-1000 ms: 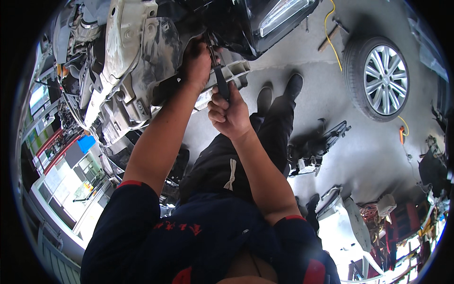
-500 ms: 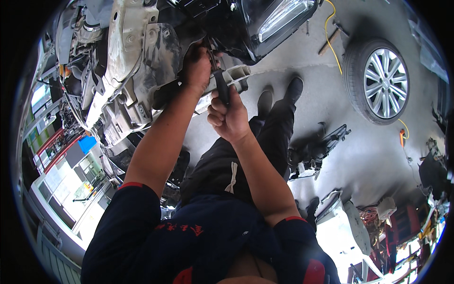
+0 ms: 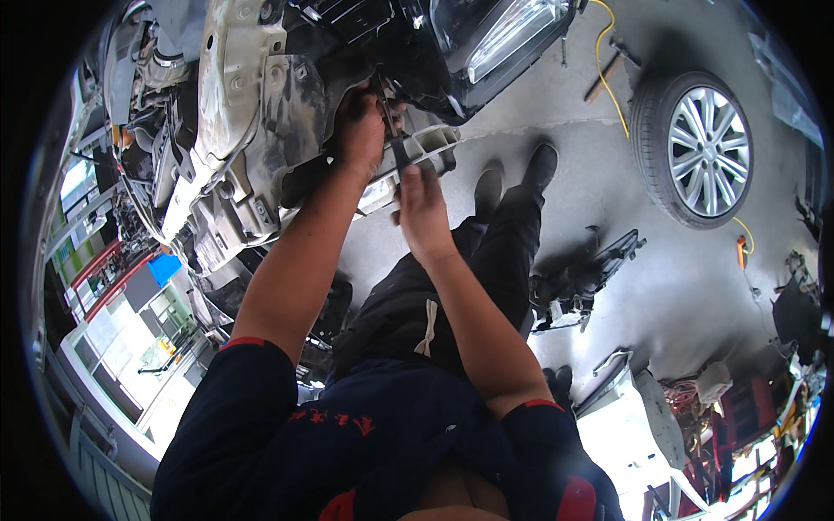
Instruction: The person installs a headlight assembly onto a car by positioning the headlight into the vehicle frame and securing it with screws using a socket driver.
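The stripped front of a car fills the upper middle, with a dirty pale metal member (image 3: 228, 95) and a black headlamp (image 3: 508, 39) with a clear lens. My left hand (image 3: 360, 130) is curled up under the headlamp, among dark parts; what its fingertips hold is hard to make out. Just right of it, my right hand (image 3: 421, 213) is closed round the dark handle of a tool (image 3: 400, 153), whose narrow metal shaft reaches up beside my left fingers. A pale ribbed beam (image 3: 430, 139) lies behind the tool.
A loose wheel (image 3: 691, 148), a hammer (image 3: 605, 75) and a yellow hose (image 3: 621, 117) lie at the right. Dark car parts (image 3: 578, 278) are on the floor beside my legs. A white panel (image 3: 617, 425) and assorted clutter fill the lower right; a blue bin (image 3: 163, 267) is at the left.
My right hand has turned on the handle, so its back now shows and less of the handle is visible. My left hand stays in about the same place.
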The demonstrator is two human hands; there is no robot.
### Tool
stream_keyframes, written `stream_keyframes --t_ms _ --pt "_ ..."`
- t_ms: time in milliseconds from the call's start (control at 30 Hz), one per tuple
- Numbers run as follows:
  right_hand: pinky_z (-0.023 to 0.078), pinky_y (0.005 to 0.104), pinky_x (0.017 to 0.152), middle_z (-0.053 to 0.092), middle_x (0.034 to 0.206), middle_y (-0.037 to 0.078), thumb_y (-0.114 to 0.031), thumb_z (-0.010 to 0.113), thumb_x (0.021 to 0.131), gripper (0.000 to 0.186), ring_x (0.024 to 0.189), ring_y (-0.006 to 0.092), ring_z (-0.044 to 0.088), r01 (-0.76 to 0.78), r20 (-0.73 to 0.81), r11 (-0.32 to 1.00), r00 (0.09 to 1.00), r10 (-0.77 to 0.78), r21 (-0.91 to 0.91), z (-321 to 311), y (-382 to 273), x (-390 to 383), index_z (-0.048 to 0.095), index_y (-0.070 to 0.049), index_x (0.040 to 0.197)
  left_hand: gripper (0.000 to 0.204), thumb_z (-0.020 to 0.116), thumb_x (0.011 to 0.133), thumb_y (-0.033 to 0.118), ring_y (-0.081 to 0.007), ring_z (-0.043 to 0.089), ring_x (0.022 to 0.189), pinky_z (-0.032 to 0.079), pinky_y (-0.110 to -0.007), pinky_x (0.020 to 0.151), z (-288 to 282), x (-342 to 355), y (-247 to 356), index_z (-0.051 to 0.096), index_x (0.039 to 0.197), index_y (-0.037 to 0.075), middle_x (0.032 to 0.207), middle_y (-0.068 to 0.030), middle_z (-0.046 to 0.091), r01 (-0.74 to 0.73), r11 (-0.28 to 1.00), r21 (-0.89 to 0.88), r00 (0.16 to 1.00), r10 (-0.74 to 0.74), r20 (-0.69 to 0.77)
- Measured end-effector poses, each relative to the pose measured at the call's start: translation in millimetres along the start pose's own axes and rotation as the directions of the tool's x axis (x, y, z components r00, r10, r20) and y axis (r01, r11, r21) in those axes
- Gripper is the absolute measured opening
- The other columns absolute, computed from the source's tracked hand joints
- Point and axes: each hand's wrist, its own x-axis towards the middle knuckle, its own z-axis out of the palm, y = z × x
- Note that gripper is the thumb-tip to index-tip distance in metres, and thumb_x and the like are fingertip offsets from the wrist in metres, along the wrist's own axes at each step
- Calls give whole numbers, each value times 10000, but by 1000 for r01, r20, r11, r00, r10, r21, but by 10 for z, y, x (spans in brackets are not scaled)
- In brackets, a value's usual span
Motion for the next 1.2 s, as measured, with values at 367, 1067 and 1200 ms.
stream_keyframes --t_ms 367,1067,1200 --pt "349 256 481 430 697 -48 -564 439 1080 499 559 91 385 -249 225 923 956 187 294 -70 -28 16 565 -82 1067 252 425 1019 147 -202 722 819 560 -332 623 -20 9 -22 603 1175 60 1068 -79 692 10 1000 -20 1000 -10 11" --pt "488 516 682 649 864 284 -306 582 1058 327 849 509 650 450 4 703 843 -537 -551 129 82 -6 509 11 1089 357 476 1047 252 -222 723 900 595 -343 666 -261 177 -276 491 1366 92 1098 -95 677 28 1000 1 997 -28 67" --pt "468 481 619 591 732 212 -352 570 1061 353 691 411 604 376 -74 794 883 -463 -478 115 113 20 534 -2 1033 263 427 1061 222 -246 739 870 599 -347 659 -265 210 -252 535 1239 61 1071 -112 693 26 1000 7 996 -26 89"
